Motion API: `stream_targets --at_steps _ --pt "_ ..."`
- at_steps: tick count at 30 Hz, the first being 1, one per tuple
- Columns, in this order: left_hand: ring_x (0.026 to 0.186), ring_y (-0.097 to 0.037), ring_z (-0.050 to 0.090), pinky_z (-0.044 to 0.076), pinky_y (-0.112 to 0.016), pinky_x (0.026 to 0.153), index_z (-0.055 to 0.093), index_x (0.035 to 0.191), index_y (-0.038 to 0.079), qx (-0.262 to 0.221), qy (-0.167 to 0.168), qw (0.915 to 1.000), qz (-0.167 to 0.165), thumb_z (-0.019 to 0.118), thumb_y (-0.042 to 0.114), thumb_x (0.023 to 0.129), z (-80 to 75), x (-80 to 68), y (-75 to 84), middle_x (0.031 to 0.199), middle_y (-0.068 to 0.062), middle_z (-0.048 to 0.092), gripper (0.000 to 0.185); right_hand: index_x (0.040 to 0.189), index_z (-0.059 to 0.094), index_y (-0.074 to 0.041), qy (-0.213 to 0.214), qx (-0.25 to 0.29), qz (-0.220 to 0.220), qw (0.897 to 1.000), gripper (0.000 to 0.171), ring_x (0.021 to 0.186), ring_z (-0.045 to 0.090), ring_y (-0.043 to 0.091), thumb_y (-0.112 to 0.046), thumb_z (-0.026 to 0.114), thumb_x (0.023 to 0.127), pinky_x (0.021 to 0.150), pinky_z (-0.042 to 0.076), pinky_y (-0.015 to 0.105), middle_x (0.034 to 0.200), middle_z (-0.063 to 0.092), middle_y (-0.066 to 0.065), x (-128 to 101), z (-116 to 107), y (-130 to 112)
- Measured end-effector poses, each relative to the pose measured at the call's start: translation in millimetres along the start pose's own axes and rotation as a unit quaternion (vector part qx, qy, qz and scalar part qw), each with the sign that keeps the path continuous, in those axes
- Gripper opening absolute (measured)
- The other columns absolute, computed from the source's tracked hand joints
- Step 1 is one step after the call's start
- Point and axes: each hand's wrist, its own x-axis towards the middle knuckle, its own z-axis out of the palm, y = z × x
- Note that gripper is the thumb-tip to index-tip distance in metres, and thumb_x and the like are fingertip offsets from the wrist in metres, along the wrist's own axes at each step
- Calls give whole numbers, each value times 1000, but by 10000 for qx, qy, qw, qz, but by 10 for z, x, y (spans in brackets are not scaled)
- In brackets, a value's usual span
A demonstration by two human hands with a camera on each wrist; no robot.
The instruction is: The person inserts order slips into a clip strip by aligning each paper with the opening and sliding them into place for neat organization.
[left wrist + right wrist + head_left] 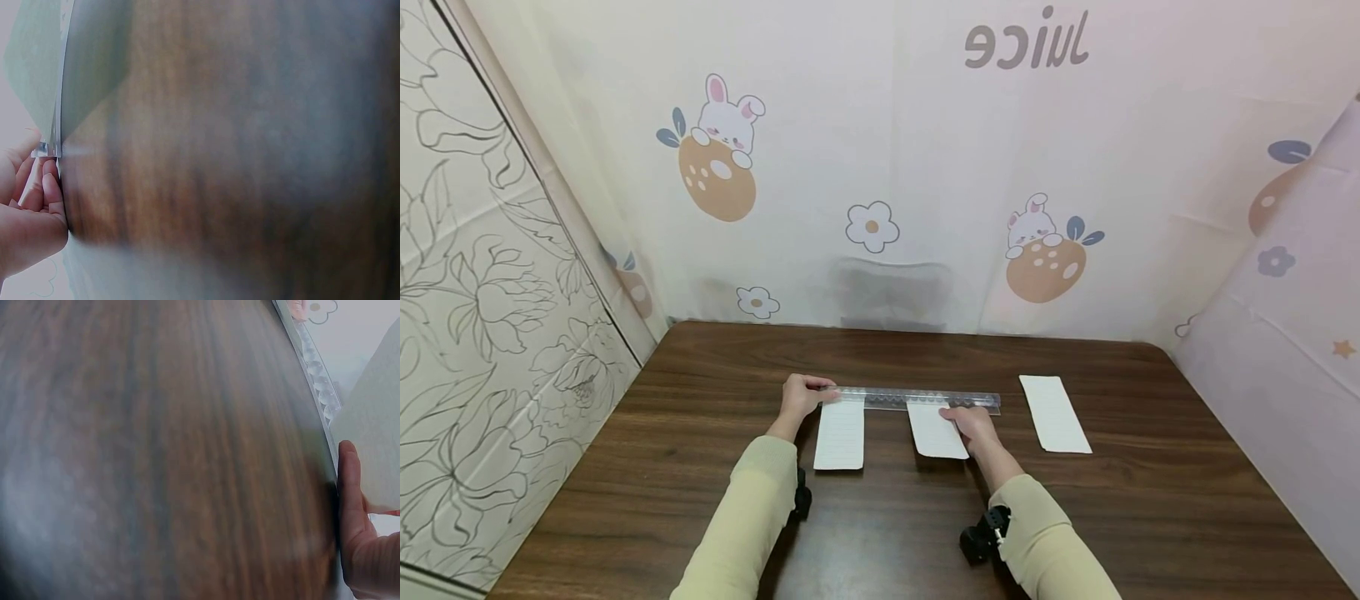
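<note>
A clear plastic ruler [886, 400] lies crosswise on the table. My left hand [799, 402] pinches its left end between thumb and fingers; the left wrist view shows the ruler's tip [41, 150] right at the thumb. Just below that end lies a white lined slip of paper [839, 437], its top edge at the ruler. My right hand [976, 427] grips a second white slip [934, 435] by its right side, with that slip's upper edge at the ruler. In the right wrist view this slip [378, 437] stands tilted up beside the fingers.
A third white slip [1055, 414] lies slanted on the brown wooden table [880, 533], right of the ruler. Behind the table hangs a pale curtain [880, 150] printed with rabbits. A flower-patterned panel [497, 317] stands on the left.
</note>
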Motion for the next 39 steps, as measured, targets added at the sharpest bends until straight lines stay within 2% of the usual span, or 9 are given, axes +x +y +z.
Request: stream_targets --at_steps 3,6,13,16,24,29,33,36,39 --pt "81 -20 57 46 -32 67 73 79 4 -24 -15 10000 -26 76 12 69 1 -1 -2 85 -7 67 13 122 34 19 14 -28 -9 10000 65 77 56 24 -16 66 79 67 48 35 105 48 24 -4 13 2" --pt "81 -20 57 46 -32 68 73 79 5 -25 -10 10000 -35 76 11 69 1 -5 0 85 -7 67 13 123 33 19 59 -98 71 9999 60 77 55 24 -12 62 81 67 48 35 109 46 26 -171 44 -114" --pt "81 -21 58 47 -33 69 73 79 5 -6 -15 10000 22 76 12 69 2 -14 4 84 -7 67 13 118 35 22 -104 199 70 9997 52 58 53 14 -7 60 82 55 47 27 85 52 15 -294 73 -192" --pt "81 -21 58 47 -33 69 73 79 5 -23 -19 10000 36 76 12 69 0 -15 7 84 -7 67 13 119 36 20 -76 212 107 9997 52 58 53 14 -7 60 82 55 47 27 87 52 14 -292 99 -193" --pt "81 -21 57 46 -34 69 73 79 5 55 -1 10000 78 77 13 69 -4 -21 12 85 -7 67 13 121 34 22 -45 181 50 9998 53 63 54 15 -6 58 82 59 49 28 101 52 24 -291 164 -192" --pt "80 -21 57 46 -33 68 73 78 5 98 10 9999 121 76 12 69 -3 -29 12 84 -6 67 12 118 37 21 -33 199 34 9998 55 66 57 19 -9 63 80 61 50 32 96 54 24 -270 186 -176" --pt "79 -20 56 46 -33 67 73 78 5 99 14 9999 124 76 12 69 -7 -33 18 84 -6 67 12 118 38 19 -7 183 72 9998 55 76 58 24 -10 65 80 67 49 35 100 54 25 -267 205 -177" --pt "79 -20 57 46 -33 68 73 78 6 96 17 9999 112 76 12 69 -8 -31 20 84 -6 67 12 124 33 18 26 197 126 9997 55 75 56 22 -7 60 82 66 49 33 104 52 26 -289 231 -200" --pt "80 -21 57 46 -33 68 73 78 6 83 23 9999 92 77 13 69 -8 -23 22 85 -7 67 12 124 31 19 8 247 106 9996 56 68 55 18 -6 59 83 60 49 30 101 53 25 -306 250 -220"
